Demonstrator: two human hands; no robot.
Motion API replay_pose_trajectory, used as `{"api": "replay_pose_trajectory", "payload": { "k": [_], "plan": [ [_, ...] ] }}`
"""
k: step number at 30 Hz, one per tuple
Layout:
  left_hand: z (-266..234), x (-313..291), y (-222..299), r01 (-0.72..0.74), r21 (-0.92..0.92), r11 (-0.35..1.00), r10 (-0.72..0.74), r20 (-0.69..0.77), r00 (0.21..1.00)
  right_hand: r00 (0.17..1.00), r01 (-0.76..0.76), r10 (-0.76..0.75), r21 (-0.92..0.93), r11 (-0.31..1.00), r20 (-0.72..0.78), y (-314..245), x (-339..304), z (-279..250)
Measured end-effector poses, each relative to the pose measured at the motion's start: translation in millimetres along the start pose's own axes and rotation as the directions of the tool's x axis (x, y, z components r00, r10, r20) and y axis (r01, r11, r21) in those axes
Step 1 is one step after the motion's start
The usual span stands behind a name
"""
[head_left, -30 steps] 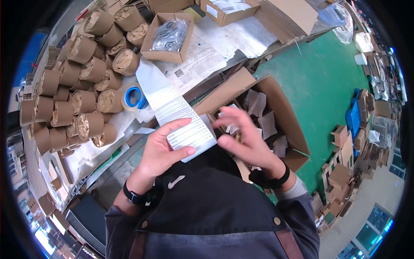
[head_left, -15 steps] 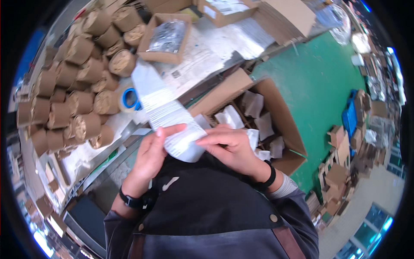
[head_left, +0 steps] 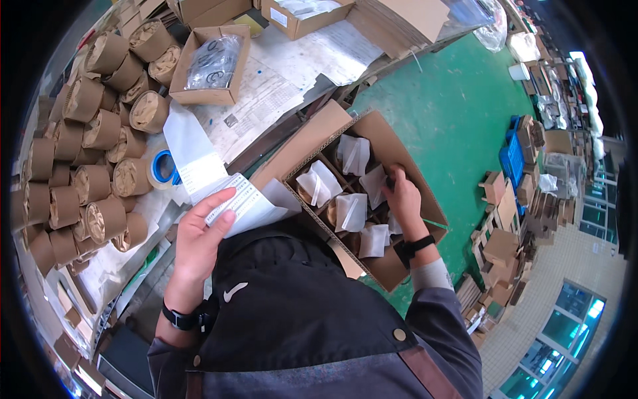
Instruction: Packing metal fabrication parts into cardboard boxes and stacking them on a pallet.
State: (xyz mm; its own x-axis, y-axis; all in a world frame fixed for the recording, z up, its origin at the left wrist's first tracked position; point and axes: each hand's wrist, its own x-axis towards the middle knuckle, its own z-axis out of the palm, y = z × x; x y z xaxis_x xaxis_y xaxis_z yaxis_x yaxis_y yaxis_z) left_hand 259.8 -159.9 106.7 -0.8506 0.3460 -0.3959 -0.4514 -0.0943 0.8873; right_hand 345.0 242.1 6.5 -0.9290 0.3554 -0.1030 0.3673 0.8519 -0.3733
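My left hand (head_left: pixel 203 229) pinches a long white strip of printed labels (head_left: pixel 193 149) between thumb and fingers. One end of the strip lies over the table edge, and the other curls in front of my apron. My right hand (head_left: pixel 403 203) reaches into an open cardboard box (head_left: pixel 425 179) at its right inner wall. Its fingers are bent together beside a white-wrapped packet (head_left: pixel 374 186); what they grip, if anything, is hidden. Dividers split the box, and several white-wrapped pieces, such as a front packet (head_left: pixel 374 241), stand in its compartments.
Several brown paper-wrapped rolls (head_left: pixel 103 130) are stacked at the left on the table (head_left: pixel 266 100). A blue-cored tape roll (head_left: pixel 163 167) lies beside them. Behind stands a small carton (head_left: pixel 236 83) of clear plastic bags. Green floor (head_left: pixel 425 100) lies beyond the box; a blue crate (head_left: pixel 510 156) stands farther right.
My right hand has left the label strip and moved right, down into the box. My left hand still holds the strip, now lower left. The whole view has shifted, showing more of the box.
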Motion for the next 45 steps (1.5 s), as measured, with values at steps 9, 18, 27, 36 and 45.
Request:
{"api": "replay_pose_trajectory", "payload": {
  "k": [9,18,27,36,45],
  "plan": [
    [10,-4,-3,0.014,-0.132,0.991,-0.001,0.095,0.995,0.942,0.252,-0.33,0.507,0.824,0.067,-122,3,-45],
    [4,-11,0,-0.05,0.028,0.998,0.044,0.189,0.981,0.717,-0.223,-0.559,0.897,0.382,0.416,-213,-6,-34],
    [-7,-7,-8,0.036,-0.163,0.986,-0.027,0.058,0.998,0.793,-0.238,-0.384,0.82,0.521,0.474,-151,6,-88],
    [-5,9,-2,0.121,-0.184,0.975,-0.112,0.06,0.992,0.912,0.08,0.093,-0.395,0.915,0.399,73,-41,-30],
    [-6,4,-9,0.116,-0.194,0.974,-0.106,0.061,0.992,0.895,0.057,0.176,-0.496,0.867,0.411,30,-28,-68]
  ]
}}
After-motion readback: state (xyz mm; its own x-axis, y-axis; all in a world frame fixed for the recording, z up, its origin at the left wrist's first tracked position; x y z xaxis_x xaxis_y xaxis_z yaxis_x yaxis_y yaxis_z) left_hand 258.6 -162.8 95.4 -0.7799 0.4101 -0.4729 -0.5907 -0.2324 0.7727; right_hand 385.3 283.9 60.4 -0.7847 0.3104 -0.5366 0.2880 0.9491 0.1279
